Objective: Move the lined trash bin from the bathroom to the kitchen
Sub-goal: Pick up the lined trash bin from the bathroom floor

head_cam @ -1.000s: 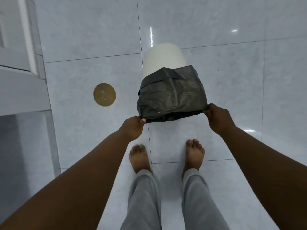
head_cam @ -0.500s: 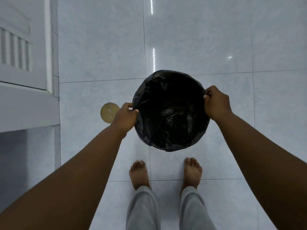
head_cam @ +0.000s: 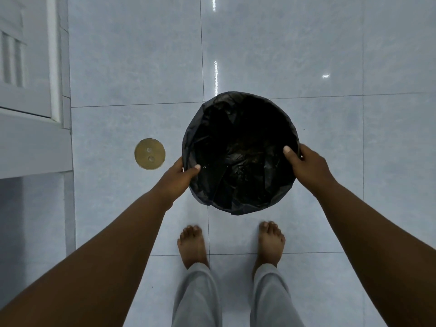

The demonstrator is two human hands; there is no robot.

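You hold the trash bin by its rim, open side up, above the floor. Your left hand grasps at 8 o'clock, your right hand at 3 o'clock, thumbs inside the black liner.

- Both arms are bare to the frame's edge; no sleeves, watch or rings visible on the left hand or right hand.
- Light grey trousers.
- Barefoot.
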